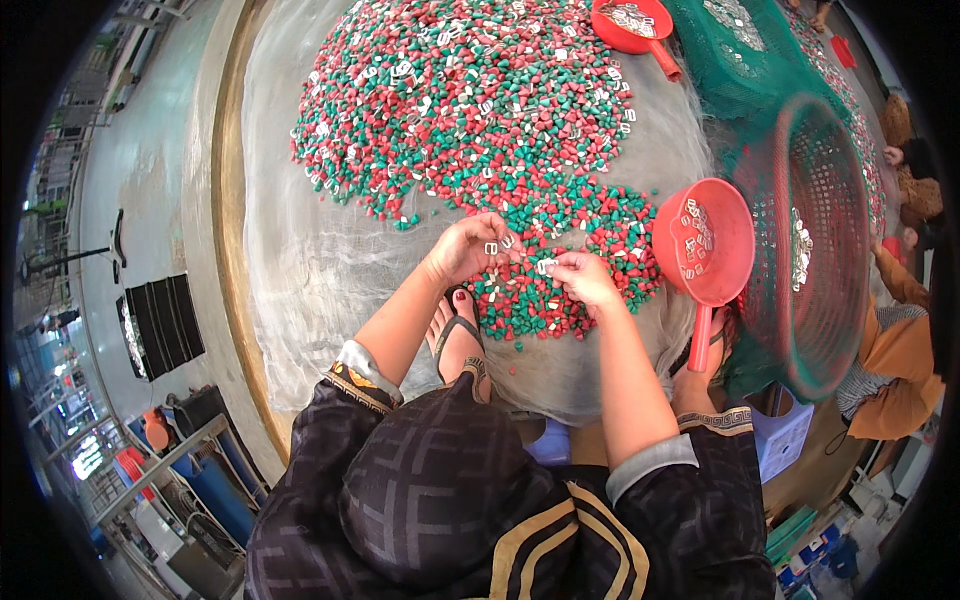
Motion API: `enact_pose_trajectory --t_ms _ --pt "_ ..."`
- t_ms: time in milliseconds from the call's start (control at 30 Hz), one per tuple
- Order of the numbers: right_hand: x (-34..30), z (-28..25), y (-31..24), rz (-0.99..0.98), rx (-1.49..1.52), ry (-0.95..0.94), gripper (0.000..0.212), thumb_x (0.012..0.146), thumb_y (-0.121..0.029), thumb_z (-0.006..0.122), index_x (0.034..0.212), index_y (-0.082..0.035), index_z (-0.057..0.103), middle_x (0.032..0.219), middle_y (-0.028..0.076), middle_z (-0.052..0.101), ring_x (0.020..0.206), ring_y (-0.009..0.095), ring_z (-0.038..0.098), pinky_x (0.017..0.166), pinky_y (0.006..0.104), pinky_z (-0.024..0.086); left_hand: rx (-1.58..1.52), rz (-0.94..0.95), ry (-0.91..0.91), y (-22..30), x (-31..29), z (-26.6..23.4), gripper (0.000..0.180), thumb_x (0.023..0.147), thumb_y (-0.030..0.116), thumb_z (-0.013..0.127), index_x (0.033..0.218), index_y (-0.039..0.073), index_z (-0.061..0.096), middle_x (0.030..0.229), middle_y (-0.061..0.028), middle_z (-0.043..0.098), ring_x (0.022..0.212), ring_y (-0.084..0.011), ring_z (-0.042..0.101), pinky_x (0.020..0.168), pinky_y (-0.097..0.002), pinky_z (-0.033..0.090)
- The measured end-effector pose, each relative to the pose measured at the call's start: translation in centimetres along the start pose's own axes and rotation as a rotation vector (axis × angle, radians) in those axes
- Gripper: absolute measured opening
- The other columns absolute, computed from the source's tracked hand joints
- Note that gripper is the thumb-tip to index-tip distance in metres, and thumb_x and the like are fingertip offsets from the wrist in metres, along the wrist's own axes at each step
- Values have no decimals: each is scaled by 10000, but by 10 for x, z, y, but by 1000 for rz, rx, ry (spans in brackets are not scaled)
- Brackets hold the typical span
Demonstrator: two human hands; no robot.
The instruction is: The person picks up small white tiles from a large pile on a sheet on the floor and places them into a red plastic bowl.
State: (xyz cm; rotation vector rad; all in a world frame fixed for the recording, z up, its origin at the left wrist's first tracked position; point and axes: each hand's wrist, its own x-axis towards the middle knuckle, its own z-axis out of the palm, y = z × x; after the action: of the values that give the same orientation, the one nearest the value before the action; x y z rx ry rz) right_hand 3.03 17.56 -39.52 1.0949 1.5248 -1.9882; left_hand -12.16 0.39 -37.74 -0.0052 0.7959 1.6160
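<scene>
Above a spread of small red and green pieces (535, 310), my left hand (465, 247) is closed with two small white plastic buckles (491, 248) at its fingertips. Thumb and forefinger of my right hand (588, 280) pinch another white buckle (546, 267), low over the same spread. Beyond my hands lies a large heap (460, 100) of red, green and white pieces with white buckles scattered through it. Right of my right hand is a red plastic dipper (735, 235) with several white buckles inside, its handle toward me.
A pale translucent sheet (300, 250) lies under the heap. Another red dipper (655, 38) holds white pieces at the far right. A tall red mesh basket (840, 330) and green netting (740, 85) stand on the right. Beyond them sits another person (900, 370). My sandalled foot (460, 345) borders the spread.
</scene>
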Motion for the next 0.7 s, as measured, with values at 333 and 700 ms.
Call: enact_pose_trajectory --t_ms 333,700 --pt "0 -7 -1 -66 -12 45 170 764 -155 668 850 -15 625 623 10 566 474 52 437 409 208 297 396 -34 228 22 48 70 228 855 83 535 1064 4 488 843 -138 611 722 -197 622 610 -291 507" --pt "-6 -14 -17 -112 243 62 145 785 -159 658 844 -32 620 628 -25 532 485 46 425 415 200 302 200 -75 64 35 124 214 691 904 394 443 1395 23 129 1430 -271 78 1344 -348 65 1089 -423 107"
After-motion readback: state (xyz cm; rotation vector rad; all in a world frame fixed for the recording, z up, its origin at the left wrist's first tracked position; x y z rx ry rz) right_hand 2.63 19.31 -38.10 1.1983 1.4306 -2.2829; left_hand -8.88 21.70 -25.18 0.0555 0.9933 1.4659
